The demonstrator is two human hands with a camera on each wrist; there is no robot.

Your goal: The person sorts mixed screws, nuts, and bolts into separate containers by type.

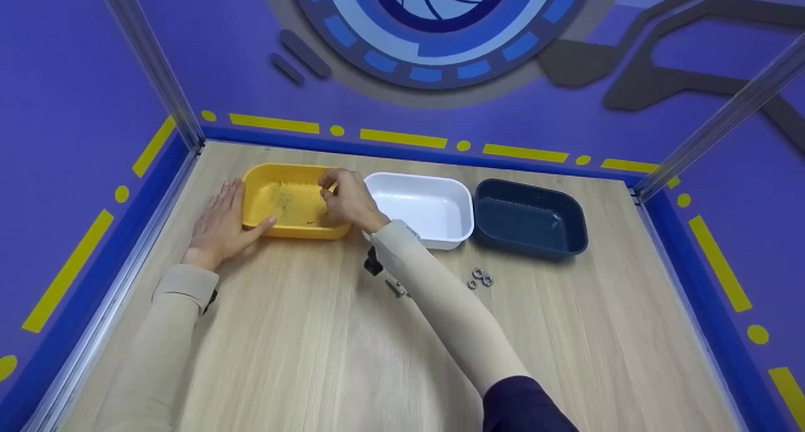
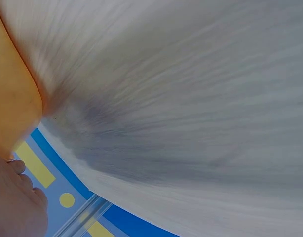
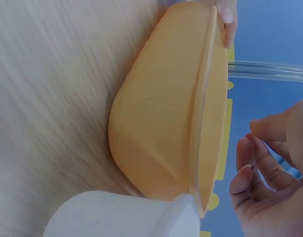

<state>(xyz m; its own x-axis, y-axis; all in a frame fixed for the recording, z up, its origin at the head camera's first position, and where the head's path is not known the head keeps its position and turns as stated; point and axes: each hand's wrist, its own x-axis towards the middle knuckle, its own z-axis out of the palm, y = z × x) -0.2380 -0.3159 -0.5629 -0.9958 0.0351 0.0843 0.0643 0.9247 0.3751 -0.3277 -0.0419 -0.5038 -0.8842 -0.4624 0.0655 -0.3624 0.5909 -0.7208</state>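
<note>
A yellow bin (image 1: 295, 232) stands at the back left of the table, with several thin dark pieces (image 1: 310, 222) on its floor, too small to name. My left hand (image 1: 220, 227) lies along its left side with fingers extended and the thumb at the front rim. Over the right end of the bin is my right hand (image 1: 349, 199). In the right wrist view, the right hand (image 3: 275, 168) is above the rim of the yellow bin (image 3: 156, 98), its fingers loosely bent and nothing visible between them. The left wrist view catches part of the left hand (image 2: 18, 202) by the bin's wall.
A white bin (image 1: 418, 180) adjoins the yellow one, and a dark blue bin (image 1: 531, 249) stands to its right. Several metal nuts (image 1: 487, 281) lie in front of these. Small metal pieces (image 1: 395, 287) lie beside the right forearm. Purple walls enclose the wooden table (image 1: 302, 344).
</note>
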